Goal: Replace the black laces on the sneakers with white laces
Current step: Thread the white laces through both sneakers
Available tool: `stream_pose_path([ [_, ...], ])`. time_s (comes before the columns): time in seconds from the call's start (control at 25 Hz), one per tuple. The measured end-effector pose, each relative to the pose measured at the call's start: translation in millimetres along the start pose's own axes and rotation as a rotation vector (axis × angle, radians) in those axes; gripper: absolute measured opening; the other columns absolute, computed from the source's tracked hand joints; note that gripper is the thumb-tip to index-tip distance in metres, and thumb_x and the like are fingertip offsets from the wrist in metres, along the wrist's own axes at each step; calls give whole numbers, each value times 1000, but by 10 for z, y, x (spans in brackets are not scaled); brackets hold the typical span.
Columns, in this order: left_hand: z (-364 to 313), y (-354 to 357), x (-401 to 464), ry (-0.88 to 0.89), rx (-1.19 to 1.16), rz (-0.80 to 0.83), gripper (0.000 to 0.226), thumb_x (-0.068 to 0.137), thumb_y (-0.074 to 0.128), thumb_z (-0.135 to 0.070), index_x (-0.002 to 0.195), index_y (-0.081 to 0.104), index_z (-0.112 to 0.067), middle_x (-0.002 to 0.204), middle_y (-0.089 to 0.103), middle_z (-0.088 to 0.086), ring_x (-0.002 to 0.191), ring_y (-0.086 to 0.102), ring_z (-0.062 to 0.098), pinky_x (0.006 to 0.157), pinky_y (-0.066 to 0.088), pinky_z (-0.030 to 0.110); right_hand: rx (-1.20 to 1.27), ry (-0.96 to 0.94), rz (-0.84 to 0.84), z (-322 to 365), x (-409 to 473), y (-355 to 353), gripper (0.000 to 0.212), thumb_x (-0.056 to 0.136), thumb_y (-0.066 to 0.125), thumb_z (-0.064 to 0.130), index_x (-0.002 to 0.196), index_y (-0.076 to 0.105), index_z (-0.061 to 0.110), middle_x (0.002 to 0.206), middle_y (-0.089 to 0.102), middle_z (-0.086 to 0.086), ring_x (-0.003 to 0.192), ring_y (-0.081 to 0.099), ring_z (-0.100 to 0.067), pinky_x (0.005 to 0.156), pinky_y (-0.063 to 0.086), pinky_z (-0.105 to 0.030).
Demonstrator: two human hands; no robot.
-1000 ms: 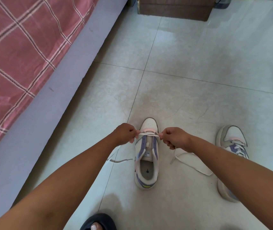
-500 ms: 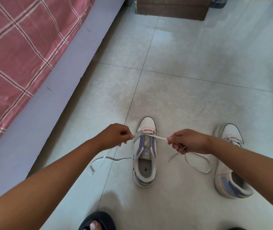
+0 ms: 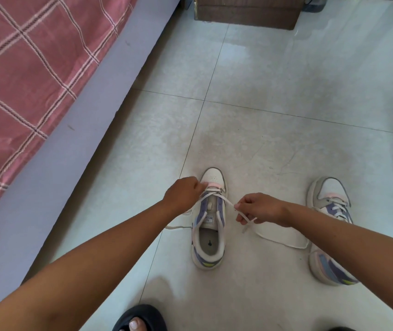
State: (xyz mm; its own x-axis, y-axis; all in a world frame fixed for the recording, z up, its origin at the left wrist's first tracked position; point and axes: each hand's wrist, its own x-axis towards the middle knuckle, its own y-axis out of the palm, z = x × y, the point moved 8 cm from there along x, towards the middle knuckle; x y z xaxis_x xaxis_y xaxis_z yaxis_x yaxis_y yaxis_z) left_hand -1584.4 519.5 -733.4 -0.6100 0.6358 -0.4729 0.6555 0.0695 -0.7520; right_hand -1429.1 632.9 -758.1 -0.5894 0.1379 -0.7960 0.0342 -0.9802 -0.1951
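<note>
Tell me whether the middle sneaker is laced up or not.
Barely laced: the white lace crosses only the front eyelets of the middle sneaker; the tongue lies bare.

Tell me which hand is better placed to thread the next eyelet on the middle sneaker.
Right, probably. The right hand pinches the white lace with its free end dangling just below, beside the middle sneaker. The left hand sits at the toe-end eyelets, its lace end trailing on the floor.

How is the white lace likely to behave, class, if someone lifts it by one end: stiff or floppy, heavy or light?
Probably floppy: the white lace lies in a loose curve on the floor tiles and runs straight only between the right hand and the sneaker. Likely light, since it is thin and flat. It would probably dangle and trail.
</note>
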Motion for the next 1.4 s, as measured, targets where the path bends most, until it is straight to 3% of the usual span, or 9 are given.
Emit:
stream_pose_path([
  [0.24, -50, 204, 206, -161, -28, 140, 44, 74, 76, -28, 105, 55, -5, 105, 63, 13, 95, 63, 28, 73, 50, 31, 118, -113, -131, 313, 140, 55, 21, 94, 57, 27, 80, 57, 12, 70, 63, -6, 54, 54, -12, 52, 45, -18],
  [0.44, -88, 195, 198, -214, -3, 324, 26, 80, 71, -22, 86, 50, -8, 70, 52, 3, 58, 55, 14, 41, 43, 19, 144, -95, -175, 268, 191, 40, 20, 95, 55, 20, 77, 55, 11, 68, 57, -5, 56, 47, -13, 55, 43, -22],
  [0.56, -97, 182, 175, -154, 64, 393, 25, 84, 65, -27, 75, 49, -10, 68, 50, 1, 56, 48, 12, 47, 38, 20, 124, -97, -178, 275, 198, 31, 18, 95, 55, 20, 80, 55, 10, 71, 59, -6, 58, 51, -13, 58, 45, -23],
  [0.68, -28, 153, 61, -121, -83, 490, 17, 87, 58, -29, 77, 60, -15, 71, 60, -4, 71, 54, 11, 63, 42, 24, -206, -166, -272, 387, 161, -13, 14, 95, 52, 24, 90, 57, 12, 91, 60, -7, 81, 54, -19, 75, 45, -32],
  [0.8, 28, 31, -39, -34, -267, 468, 21, 91, 56, -30, 86, 71, -16, 65, 64, -9, 68, 54, 4, 67, 39, 23, -784, -474, -485, 803, 44, 71, 29, 94, 51, 27, 119, 58, 14, 118, 56, -6, 108, 50, -26, 88, 41, -37],
  [0.96, 68, -132, -193, 35, -355, 423, 23, 91, 59, -32, 80, 74, -19, 70, 71, -5, 65, 59, 2, 66, 42, 15, -1027, -878, -554, 1219, -126, 455, 6, 73, 73, 7, 78, 71, 4, 76, 66, -11, 73, 63, -29, 61, 45, -33],
  [1.12, 379, -526, -360, 31, -477, 405, 23, 90, 60, -33, 74, 75, -26, 73, 71, -2, 74, 65, 5, 76, 49, 18, -994, -571, -538, 1049, 116, 298, 26, 89, 46, 4, 112, 56, 9, 107, 62, -9, 100, 54, -28, 73, 37, -33],
  [1.32, 912, -892, -599, 22, -632, 361, 15, 80, 71, -34, 79, 75, -20, 78, 71, 4, 81, 68, 11, 86, 47, 24, -685, -500, -513, 958, 193, 141, 28, 99, 36, 13, 111, 61, 7, 104, 62, -12, 100, 54, -30, 77, 42, -36],
  [1.4, 1033, -1035, -698, 22, -681, 313, 34, 63, 79, -49, 78, 75, -18, 75, 70, 4, 79, 67, 13, 81, 48, 22, -462, -470, -504, 918, 208, 31, 28, 99, 39, 14, 107, 63, 5, 102, 65, -13, 97, 57, -30, 79, 43, -36],
])
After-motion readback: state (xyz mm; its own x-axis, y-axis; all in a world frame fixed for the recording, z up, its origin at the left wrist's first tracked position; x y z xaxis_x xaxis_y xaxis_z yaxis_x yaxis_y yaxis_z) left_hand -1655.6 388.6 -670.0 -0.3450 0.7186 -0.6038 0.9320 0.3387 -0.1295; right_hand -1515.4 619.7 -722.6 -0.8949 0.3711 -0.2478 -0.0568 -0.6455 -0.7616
